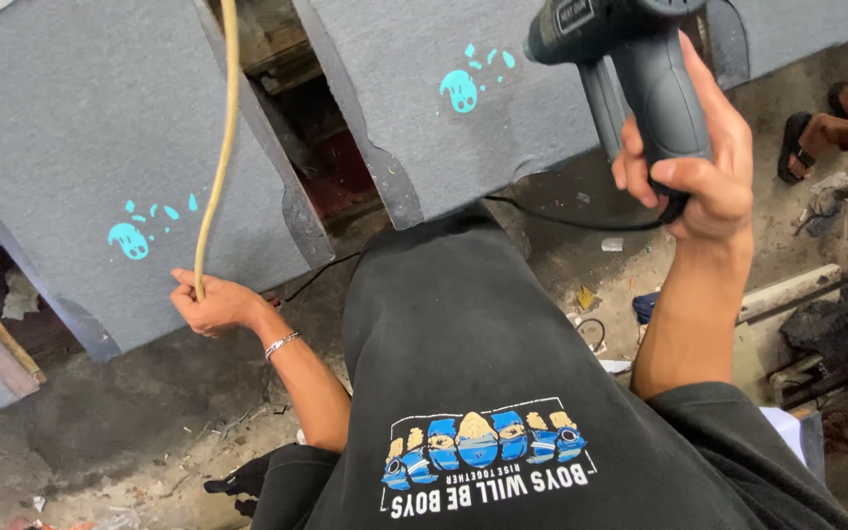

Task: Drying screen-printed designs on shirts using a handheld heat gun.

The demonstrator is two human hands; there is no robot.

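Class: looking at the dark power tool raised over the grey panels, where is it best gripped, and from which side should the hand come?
Grip the tool by its handle, coming from below and behind. The handle drops at an angle under the barrel-shaped body, leaving a narrow shaft that fingers can wrap. The right hand holds it just so, with the cord trailing from the base.

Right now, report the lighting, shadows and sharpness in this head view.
Head view: soft, even daylight, no glare; dark shadow only in the gaps between the grey panels; left hand on the yellow hose and right hand gripping the heat gun are sharp; wide-angle tilt slants panel edges.
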